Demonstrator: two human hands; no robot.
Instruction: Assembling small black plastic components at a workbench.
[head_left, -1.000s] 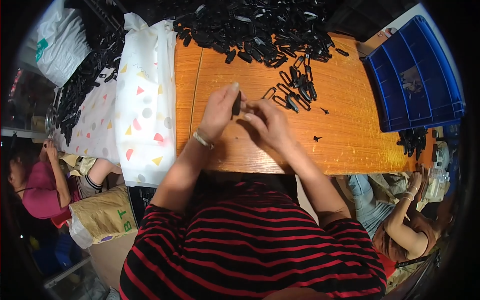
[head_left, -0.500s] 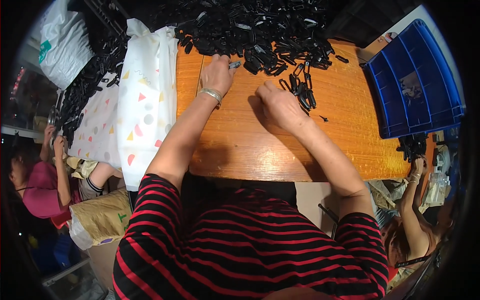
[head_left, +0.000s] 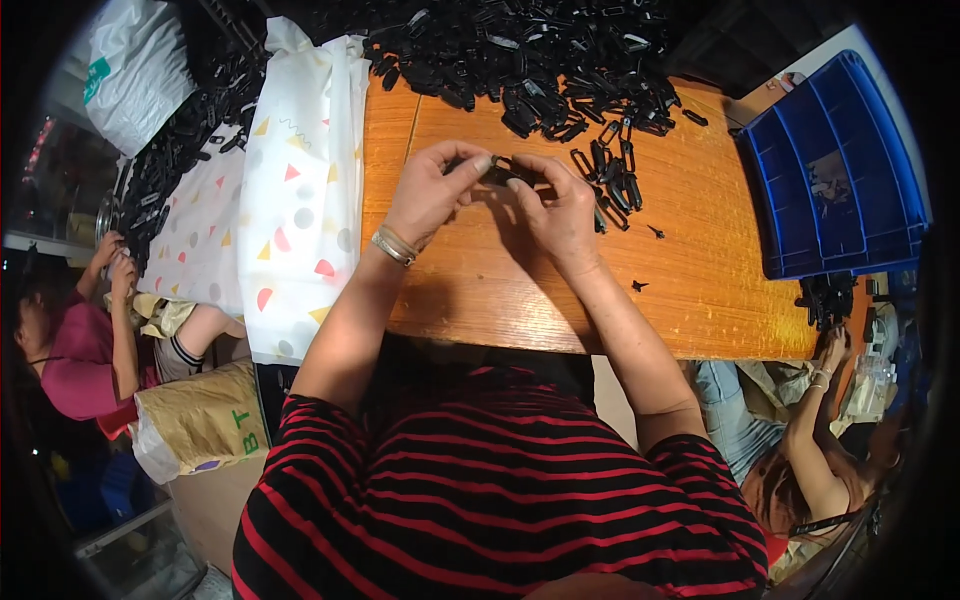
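The left hand [head_left: 425, 200] and right hand [head_left: 562, 215] pinched a small black part [head_left: 498, 175] between them, over the tabletop [head_left: 480, 290]. It seemed to point from nine to three o'clock, each grip holding one end, with the black pile [head_left: 520, 60] at twelve.

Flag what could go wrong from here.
The small black plastic piece, pinched by the left grip and right grip, might slip from the fingertips.
The right grip could knock the loose black plastic pieces just beyond it.
A tiny black bit beside the right forearm might get brushed aside.
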